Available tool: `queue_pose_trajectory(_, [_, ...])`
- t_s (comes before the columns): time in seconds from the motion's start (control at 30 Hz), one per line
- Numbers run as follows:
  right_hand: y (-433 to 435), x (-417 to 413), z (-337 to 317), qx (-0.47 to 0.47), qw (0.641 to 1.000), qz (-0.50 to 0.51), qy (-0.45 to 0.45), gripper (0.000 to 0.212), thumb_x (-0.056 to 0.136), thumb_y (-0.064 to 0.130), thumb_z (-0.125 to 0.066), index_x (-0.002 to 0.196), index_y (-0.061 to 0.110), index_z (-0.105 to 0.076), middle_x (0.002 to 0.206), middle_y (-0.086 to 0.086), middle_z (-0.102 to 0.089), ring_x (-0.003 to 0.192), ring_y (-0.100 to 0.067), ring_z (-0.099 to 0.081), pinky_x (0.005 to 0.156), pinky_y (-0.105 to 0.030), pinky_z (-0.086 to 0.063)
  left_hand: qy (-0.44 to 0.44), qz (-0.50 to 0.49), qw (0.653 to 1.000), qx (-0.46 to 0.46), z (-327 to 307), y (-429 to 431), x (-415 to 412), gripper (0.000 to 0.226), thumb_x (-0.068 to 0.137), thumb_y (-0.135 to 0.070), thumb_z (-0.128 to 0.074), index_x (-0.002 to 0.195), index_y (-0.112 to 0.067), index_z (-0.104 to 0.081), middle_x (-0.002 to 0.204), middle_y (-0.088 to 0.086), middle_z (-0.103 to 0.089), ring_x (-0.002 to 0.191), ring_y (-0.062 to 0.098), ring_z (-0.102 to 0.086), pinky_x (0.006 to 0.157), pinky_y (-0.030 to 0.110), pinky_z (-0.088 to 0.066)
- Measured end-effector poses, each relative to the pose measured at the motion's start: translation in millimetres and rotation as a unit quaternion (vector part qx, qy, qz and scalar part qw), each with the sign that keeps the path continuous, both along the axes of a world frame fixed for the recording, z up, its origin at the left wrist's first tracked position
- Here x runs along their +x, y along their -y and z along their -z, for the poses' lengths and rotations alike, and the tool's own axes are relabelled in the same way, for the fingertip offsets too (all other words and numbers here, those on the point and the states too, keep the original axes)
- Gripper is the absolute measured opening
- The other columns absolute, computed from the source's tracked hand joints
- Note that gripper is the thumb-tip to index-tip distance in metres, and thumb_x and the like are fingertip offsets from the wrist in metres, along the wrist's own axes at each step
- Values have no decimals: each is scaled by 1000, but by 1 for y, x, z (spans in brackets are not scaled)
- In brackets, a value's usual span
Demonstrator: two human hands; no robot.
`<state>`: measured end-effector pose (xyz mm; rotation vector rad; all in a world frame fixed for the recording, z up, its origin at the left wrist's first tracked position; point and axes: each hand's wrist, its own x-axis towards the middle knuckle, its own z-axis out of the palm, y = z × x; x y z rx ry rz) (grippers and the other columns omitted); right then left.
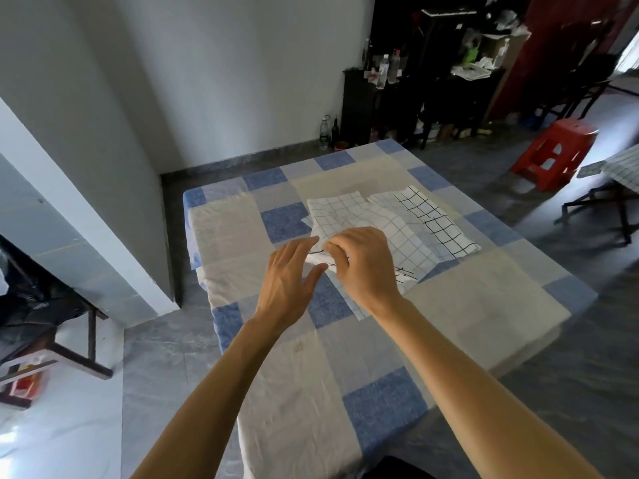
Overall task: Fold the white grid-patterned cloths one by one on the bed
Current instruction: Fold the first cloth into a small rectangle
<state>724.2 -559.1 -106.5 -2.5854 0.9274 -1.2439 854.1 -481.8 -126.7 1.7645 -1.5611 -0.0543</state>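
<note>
Bed (466, 299): blue, beige and white check sheet; fills the middle of the view.
Cloths (432, 219): white with grid lines, overlapping in a loose pile on the far half of the bed, right of its middle; 1 at the right has bolder black lines.
Top cloth (390, 236): rumpled, over the pile's near-left part, its near edge bunched at the hands.
Left hand (288, 274): fingers straight, slightly spread, thumb out; tips touch the bunched edge.
Right hand (363, 264): fingers curled down, pinching a fold of the Top cloth; just beside the left.
Stool (553, 150): red, on the floor right of the bed.
Bottles (324, 133): 2 on the floor by the wall beyond the bed.
</note>
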Motion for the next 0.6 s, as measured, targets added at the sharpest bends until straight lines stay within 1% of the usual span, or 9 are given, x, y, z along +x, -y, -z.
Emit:
queue_pose_trajectory(0.07, [-4,3,1,-12,1000,-6,7,23,94,25,-53,83,14,-69,78,4,-69,76,-14,-59,83,-27,-37,-2,13,1000,-17,7,5,4,27,88,-32,-56,108,-15,-64,106,5,-66,98,24,-61,93,43,-46])
queue_pose_trajectory(0.1, [-5,4,2,-20,1000,-9,12,21,93,24,-54,82,14,-69,78,4,-69,75,-14,-58,83,-27,-37,-7,21,999,-26,10,6,7,17,90,-28,-58,98,-15,-66,96,2,-67,86,21,-61,85,44,-49])
queue_pose_trajectory(0.13, [-6,5,2,-26,999,-12,15,18,92,21,-57,81,14,-69,78,4,-69,75,-14,-57,83,-27,-36,-18,24,999,-30,13,6,10,13,91,-25,-59,90,-15,-67,86,0,-66,76,18,-59,77,42,-49])
queue_pose_trajectory(0.2, [-8,7,3,-5,1000,-22,16,13,91,21,-62,82,15,-69,78,6,-69,73,-12,-57,82,-28,-37,-45,6,998,-37,14,4,11,15,90,-21,-60,85,-12,-70,79,1,-68,67,16,-57,69,27,-45])
queue_pose_trajectory(0.27, [-6,5,4,70,997,-43,6,18,90,34,-63,87,17,-69,79,8,-70,71,-9,-60,81,-30,-41,-62,-11,997,-45,12,0,11,11,88,-15,-63,87,-10,-73,83,1,-71,69,10,-56,70,16,-39])
queue_pose_trajectory(0.37, [1,-4,11,133,988,-22,-78,41,85,54,-60,100,17,-68,85,6,-72,75,-12,-64,83,-32,-45,-74,-22,996,-47,12,-5,17,9,87,-9,-65,90,-9,-73,86,-4,-68,74,-1,-51,73,7,-37])
queue_pose_trajectory(0.4, [4,-8,14,136,986,-15,-95,40,85,52,-62,99,15,-68,82,5,-71,73,-14,-64,81,-32,-45,-75,-27,996,-48,12,-6,20,9,87,-8,-65,91,-8,-73,87,-4,-68,76,-2,-51,73,4,-36])
queue_pose_trajectory(0.47, [11,-17,20,142,986,-16,-89,26,86,40,-66,87,14,-68,72,6,-67,64,-13,-60,73,-31,-45,-79,-43,995,-53,10,-8,25,9,86,-8,-66,91,-7,-73,88,-8,-65,78,-3,-50,74,0,-34])
queue_pose_trajectory(0.6, [23,-29,27,178,980,10,-93,19,88,32,-64,86,14,-70,74,6,-69,65,-12,-62,65,-29,-49,-132,-77,986,-61,7,-15,33,10,87,-9,-65,94,-8,-72,90,-10,-62,80,-8,-50,76,-3,-34])
